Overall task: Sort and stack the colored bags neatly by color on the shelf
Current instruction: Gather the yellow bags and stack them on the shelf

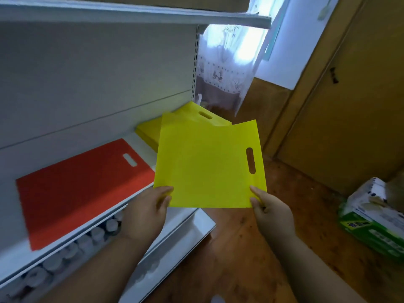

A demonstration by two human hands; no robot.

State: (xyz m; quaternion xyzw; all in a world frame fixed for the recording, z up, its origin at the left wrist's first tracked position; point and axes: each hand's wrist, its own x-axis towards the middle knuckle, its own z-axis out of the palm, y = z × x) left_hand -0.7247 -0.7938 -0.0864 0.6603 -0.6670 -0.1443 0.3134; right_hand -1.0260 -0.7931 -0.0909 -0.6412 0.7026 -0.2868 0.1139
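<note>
- Two hands hold one yellow bag [207, 171] out in front of the shelf: the left hand [144, 215] pinches its near left corner, thumb on top, and the right hand [271, 213] pinches the near right corner in the same way.
- That bag is flat and in the air, its handle slot toward the right edge; it hangs partly over the shelf's front lip and partly over the wooden floor [240, 248], resting on nothing.
- Below the hands, a lower level of the rack carries a row of pale capped bottles [87, 243], blurred and hard to identify.
- On the white shelf board [140, 141], left of the held bag, lies a red stack [83, 189], square to the edge, handle slot toward the back. How many bags it contains cannot be told.
- Farther back and to the right, a yellow stack [148, 132] sits near the rear panel, and one yellow bag on top [201, 114] lies askew, its handle end lifted and poking out past the upright.
- Judging by this, sorting is well along: red looks settled, yellow is begun but untidy. Left to do, probably, are laying the held bag on the yellow pile and squaring the crooked one.
- At the far right a green-and-white carton [376, 217] stands on the floor beside a wooden door [349, 106]; no further bags are visible.
</note>
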